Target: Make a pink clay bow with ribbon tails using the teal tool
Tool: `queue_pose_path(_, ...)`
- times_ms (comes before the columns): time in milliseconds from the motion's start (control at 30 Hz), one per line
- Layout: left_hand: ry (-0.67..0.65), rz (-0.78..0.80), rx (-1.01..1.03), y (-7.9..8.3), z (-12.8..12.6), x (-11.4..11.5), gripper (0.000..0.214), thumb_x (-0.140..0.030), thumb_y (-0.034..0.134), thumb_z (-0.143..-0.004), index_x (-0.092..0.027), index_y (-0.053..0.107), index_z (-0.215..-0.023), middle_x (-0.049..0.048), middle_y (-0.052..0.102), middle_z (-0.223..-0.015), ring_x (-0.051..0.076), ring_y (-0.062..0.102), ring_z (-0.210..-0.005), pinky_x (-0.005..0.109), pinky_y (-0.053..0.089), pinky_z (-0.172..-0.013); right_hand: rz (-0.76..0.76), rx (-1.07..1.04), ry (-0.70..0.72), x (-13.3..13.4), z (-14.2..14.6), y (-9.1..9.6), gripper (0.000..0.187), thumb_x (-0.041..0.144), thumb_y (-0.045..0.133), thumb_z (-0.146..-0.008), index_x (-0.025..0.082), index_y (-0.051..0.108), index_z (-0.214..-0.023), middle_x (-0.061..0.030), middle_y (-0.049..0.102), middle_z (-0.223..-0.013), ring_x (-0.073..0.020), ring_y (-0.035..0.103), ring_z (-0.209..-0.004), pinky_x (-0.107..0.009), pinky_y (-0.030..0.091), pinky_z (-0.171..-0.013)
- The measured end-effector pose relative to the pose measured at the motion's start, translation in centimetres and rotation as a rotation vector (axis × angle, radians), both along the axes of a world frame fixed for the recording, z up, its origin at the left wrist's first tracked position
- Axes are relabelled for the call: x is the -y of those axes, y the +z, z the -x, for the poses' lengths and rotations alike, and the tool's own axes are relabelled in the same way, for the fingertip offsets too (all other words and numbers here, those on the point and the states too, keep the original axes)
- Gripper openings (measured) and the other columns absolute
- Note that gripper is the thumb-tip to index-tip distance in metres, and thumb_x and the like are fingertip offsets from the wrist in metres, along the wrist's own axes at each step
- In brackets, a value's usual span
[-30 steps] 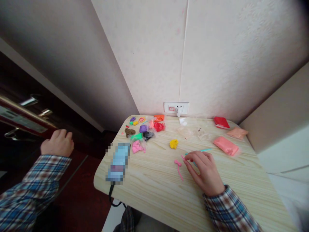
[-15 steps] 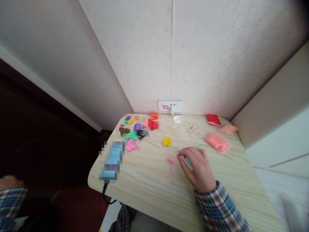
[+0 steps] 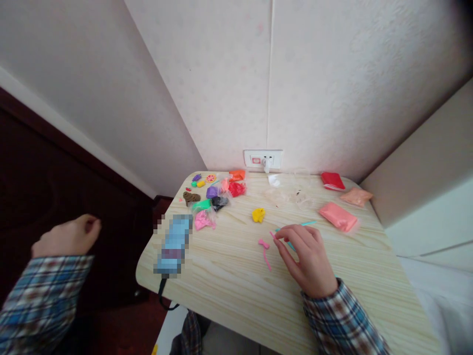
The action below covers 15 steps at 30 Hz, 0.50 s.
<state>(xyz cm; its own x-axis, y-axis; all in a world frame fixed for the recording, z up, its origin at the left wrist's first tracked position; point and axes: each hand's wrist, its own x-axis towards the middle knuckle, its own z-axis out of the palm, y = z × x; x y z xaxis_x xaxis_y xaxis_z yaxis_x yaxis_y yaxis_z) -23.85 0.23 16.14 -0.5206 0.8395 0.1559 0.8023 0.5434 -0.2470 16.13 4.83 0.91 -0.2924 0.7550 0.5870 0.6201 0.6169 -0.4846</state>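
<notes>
Pale tabletop [image 3: 229, 266] lies beneath the right hand [image 3: 306, 256], pink strip [image 3: 272, 234] pinched at its fingertips [image 3: 278, 237].

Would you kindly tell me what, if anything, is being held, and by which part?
The right grip pinches a thin pink strip near its visible end; the rest is hidden. Whether the curled left grip holds anything cannot be told.

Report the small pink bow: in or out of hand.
Out: the pink clay-like bow lies on the pale wood-grain table, bare surface showing between it and the right hand.
</notes>
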Motion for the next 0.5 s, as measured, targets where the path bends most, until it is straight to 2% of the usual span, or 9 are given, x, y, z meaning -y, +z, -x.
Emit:
queue_pose_path(67,-0.098,-0.091,-0.021,-2.2,-2.5,-2.9,0.028,-0.038,0.049,-0.084,-0.019,0.065,-0.098,0.0037,0.069,-0.085,0.016,0.055,-0.061,0.024,0.036,-0.054,0.001,0.005,-0.001,0.0,-0.1,-0.2,0.004,0.018,0.05,-0.088,0.02,0.053,-0.087,-0.0005,0.062,-0.082,-0.0148,0.055,-0.078,-0.032,0.033,-0.079)
queue_pose_path(100,-0.266,-0.177,0.064,-3.4,-4.4,-4.0,0.028,-0.036,0.048,-0.084,-0.019,0.065,-0.099,0.0039,0.069,-0.086,0.015,0.057,-0.062,0.024,0.039,-0.056,0.004,0.008,-0.003,0.0,-0.1,-0.2,0.003,0.018,0.05,-0.087,0.02,0.053,-0.087,-0.0006,0.062,-0.082,-0.015,0.055,-0.079,-0.033,0.033,-0.079)
queue_pose_path(167,-0.6,-0.261,0.338,-5.6,-8.9,-5.4,0.03,-0.034,0.046,-0.085,-0.014,0.066,-0.094,0.0063,0.069,-0.088,0.013,0.057,-0.061,0.023,0.043,-0.058,0.012,0.017,-0.007,0.0,-0.2,-0.3,0.002,0.019,0.051,-0.087,0.02,0.053,-0.088,-0.0009,0.062,-0.083,-0.0155,0.056,-0.08,-0.033,0.033,-0.079)
queue_pose_path(233,-0.806,-0.246,0.636,-7.4,-13.5,-5.7,0.026,-0.032,0.047,-0.085,-0.015,0.066,-0.089,0.0065,0.069,-0.087,0.013,0.061,-0.067,0.021,0.046,-0.059,0.023,0.026,-0.009,0.0,-0.3,-0.4,0.002,0.02,0.051,-0.087,0.02,0.053,-0.088,-0.001,0.063,-0.083,-0.0157,0.056,-0.079,-0.034,0.033,-0.079)
queue_pose_path(300,-0.868,-0.148,0.93,-8.7,-17.4,-5.4,0.02,-0.027,0.05,-0.084,-0.016,0.066,-0.09,0.0056,0.069,-0.085,0.013,0.063,-0.07,0.019,0.047,-0.055,0.036,0.033,-0.009,0.0,-0.2,-0.4,0.003,0.02,0.05,-0.087,0.021,0.053,-0.088,-0.0012,0.063,-0.083,-0.0157,0.056,-0.079,-0.034,0.033,-0.079)
queue_pose_path(367,-0.819,-0.099,1.176,-9.6,-20.1,-5.0,0.016,-0.026,0.055,-0.082,-0.016,0.065,-0.089,0.0052,0.069,-0.086,0.013,0.064,-0.071,0.018,0.047,-0.053,0.048,0.036,-0.007,0.0,0.0,-0.3,0.004,0.019,0.05,-0.088,0.021,0.053,-0.088,-0.0014,0.063,-0.083,-0.0156,0.056,-0.079,-0.034,0.034,-0.08)
queue_pose_path(500,-0.724,-0.041,1.432,-11.0,-22.4,-5.2,0.019,-0.027,0.064,-0.077,-0.016,0.065,-0.093,0.0057,0.068,-0.093,0.014,0.065,-0.074,0.019,0.047,-0.056,0.058,0.032,-0.007,0.1,0.4,-0.2,0.004,0.018,0.052,-0.087,0.021,0.053,-0.089,-0.0011,0.062,-0.082,-0.0152,0.056,-0.079,-0.034,0.034,-0.08)
